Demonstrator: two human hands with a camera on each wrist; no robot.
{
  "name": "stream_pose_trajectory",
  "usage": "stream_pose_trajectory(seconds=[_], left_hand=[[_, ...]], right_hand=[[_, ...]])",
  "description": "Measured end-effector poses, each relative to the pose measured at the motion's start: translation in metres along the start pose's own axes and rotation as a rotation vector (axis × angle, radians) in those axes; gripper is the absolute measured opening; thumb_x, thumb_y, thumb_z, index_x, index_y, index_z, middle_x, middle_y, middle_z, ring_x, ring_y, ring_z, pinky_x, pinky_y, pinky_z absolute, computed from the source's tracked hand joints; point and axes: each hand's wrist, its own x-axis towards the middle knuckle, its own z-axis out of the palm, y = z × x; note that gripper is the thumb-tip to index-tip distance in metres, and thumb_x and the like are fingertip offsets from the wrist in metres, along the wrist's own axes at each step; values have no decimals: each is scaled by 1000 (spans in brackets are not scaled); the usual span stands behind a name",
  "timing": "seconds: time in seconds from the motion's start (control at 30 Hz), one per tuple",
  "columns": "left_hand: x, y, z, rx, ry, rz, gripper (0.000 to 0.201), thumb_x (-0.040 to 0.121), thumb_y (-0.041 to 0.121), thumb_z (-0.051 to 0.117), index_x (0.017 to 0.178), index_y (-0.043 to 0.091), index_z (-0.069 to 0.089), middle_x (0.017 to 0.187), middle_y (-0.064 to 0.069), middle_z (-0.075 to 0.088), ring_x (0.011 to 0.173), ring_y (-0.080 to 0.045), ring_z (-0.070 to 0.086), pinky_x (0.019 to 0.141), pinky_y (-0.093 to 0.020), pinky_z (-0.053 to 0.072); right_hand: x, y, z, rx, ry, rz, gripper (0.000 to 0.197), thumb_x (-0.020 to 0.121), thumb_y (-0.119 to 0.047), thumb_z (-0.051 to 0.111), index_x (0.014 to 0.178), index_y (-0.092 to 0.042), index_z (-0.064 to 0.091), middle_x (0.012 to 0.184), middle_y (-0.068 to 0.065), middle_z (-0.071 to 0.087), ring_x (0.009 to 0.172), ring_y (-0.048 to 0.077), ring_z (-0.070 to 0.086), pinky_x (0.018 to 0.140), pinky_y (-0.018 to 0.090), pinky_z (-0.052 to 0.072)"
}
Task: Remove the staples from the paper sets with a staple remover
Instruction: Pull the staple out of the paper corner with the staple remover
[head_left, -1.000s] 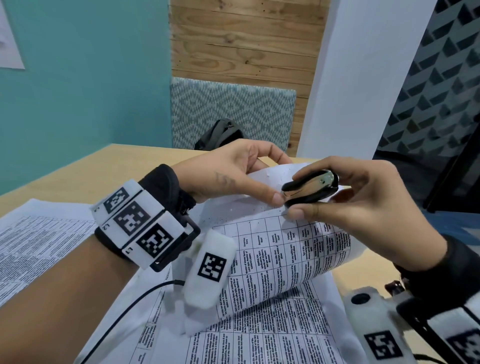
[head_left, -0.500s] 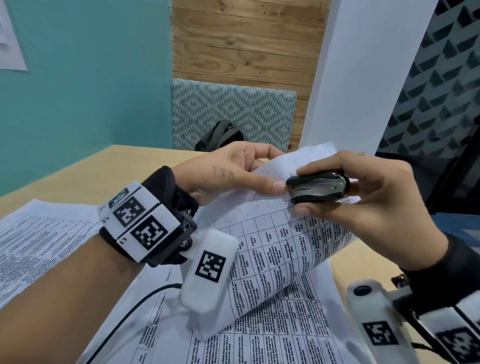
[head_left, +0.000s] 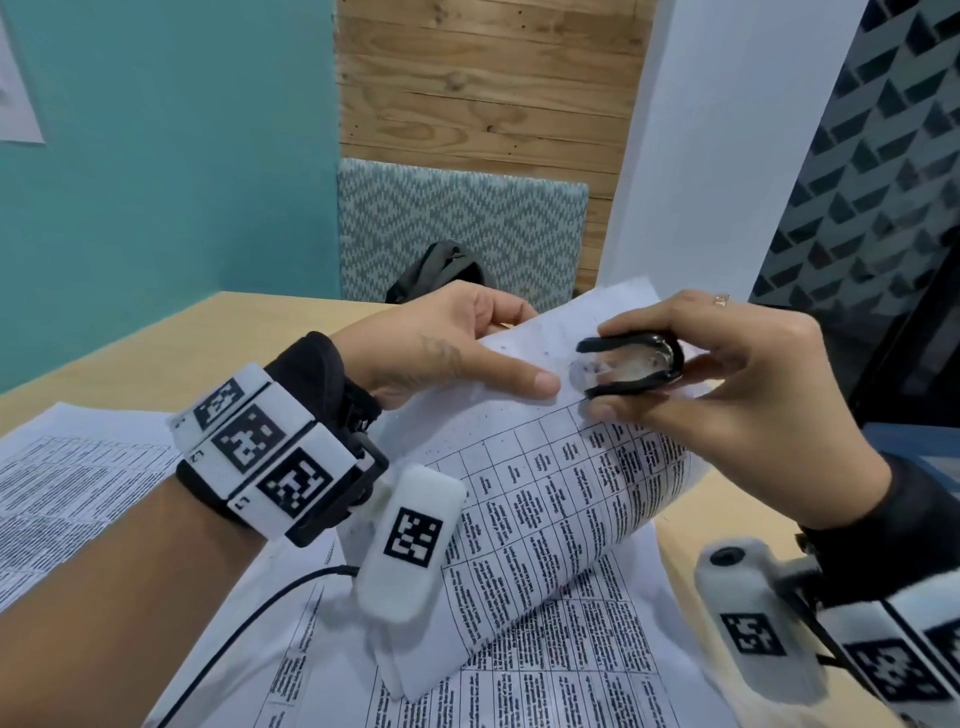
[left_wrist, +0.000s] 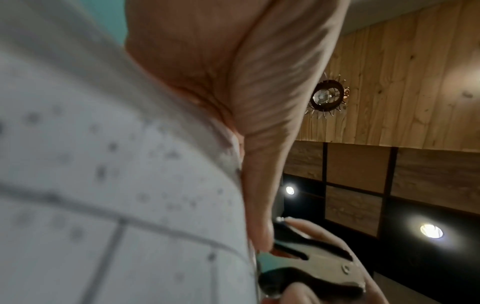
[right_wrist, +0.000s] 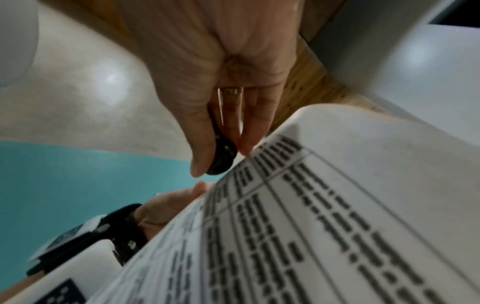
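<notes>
A stapled paper set (head_left: 561, 499) printed with tables is lifted and curled above the wooden table (head_left: 156, 353). My left hand (head_left: 467, 348) pinches its top edge, thumb on the front, fingers behind. My right hand (head_left: 727, 384) grips a black and chrome staple remover (head_left: 631, 364) between thumb and index finger, its jaws spread apart and set against the sheet's top margin just right of my left thumb. The left wrist view shows the remover (left_wrist: 319, 265) close beside my left thumb (left_wrist: 259, 185). The right wrist view shows the remover (right_wrist: 222, 156) by the paper (right_wrist: 337, 226). No staple is discernible.
More printed sheets (head_left: 67, 493) lie flat on the table at the left and under the lifted set. A black cable (head_left: 249, 629) runs from my left wrist device. A patterned chair back (head_left: 457, 228) with a dark bag (head_left: 441, 270) stands beyond the table's far edge.
The staple remover's jaws, squeezed together before, now stand apart. The paper's top corner has come up higher, and my right hand has shifted slightly right.
</notes>
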Motion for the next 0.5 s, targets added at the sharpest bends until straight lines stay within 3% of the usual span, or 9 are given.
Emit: stream_pose_trajectory(seconds=[0.1,0.23,0.3,0.4,0.5], left_hand=[[-2,1,2,15,-25,-23,48,68,-2,72,114,-5,60,107,-25,66,87,-29,64,84,-38,53],[0,0,2,-2,-59,-39,44,73,-6,64,116,-5,60,112,-26,64,89,-28,64,82,-31,54],[1,-1,3,-29,-92,-36,40,74,-9,61,113,-3,62,108,-19,68,88,-22,65,78,-25,56],[0,-1,7,-70,-130,-41,26,76,-11,58,90,7,70,86,-3,72,76,-10,67,69,-16,51],[1,-2,9,-68,-115,-72,18,75,-10,60,91,-3,66,78,-3,71,69,-8,65,64,-13,50]], right_hand=[[-1,3,-1,-78,-36,-47,39,64,-25,80,100,-15,70,88,-6,67,82,12,64,63,32,56],[-1,6,-2,-147,-71,-99,39,65,-26,79,101,-13,71,89,-4,67,79,13,63,64,31,54],[0,6,-2,-136,-91,-105,40,65,-25,79,102,-13,71,90,-6,67,79,12,62,65,31,54],[0,7,-2,-126,-130,-140,41,65,-24,79,103,-13,71,91,-4,68,79,13,63,65,35,55],[0,8,-3,-172,-159,-186,41,65,-24,78,103,-11,71,92,1,70,78,24,66,64,41,56]])
